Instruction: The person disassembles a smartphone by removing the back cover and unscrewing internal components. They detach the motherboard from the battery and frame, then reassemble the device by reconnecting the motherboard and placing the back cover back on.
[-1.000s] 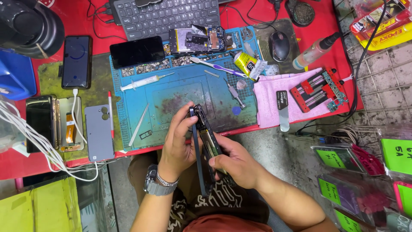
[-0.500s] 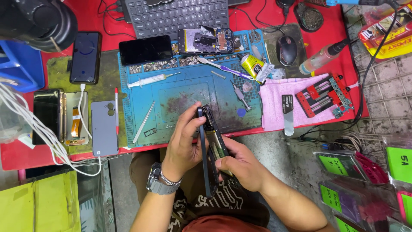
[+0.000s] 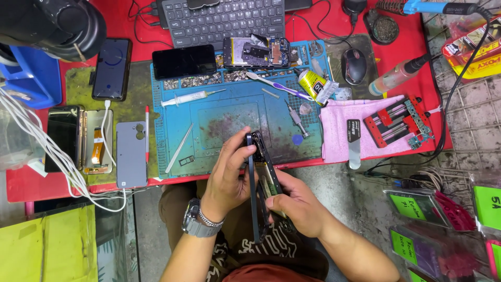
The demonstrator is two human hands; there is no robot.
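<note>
I see bright, even overhead light on the red worktop (image 3: 407,94), with soft shadows, mild glare on the glossy black phone screen (image 3: 183,61), sharp central focus, and a blurred dark round lamp head (image 3: 52,26) top left.

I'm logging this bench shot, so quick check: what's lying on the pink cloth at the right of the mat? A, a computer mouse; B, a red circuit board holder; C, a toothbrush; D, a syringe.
B: the red circuit board holder sits on the pink cloth, right of the blue mat.

Probably a phone-repair workshop: blue repair mat (image 3: 235,112), opened phones (image 3: 255,52), board clamp (image 3: 396,122).
</note>
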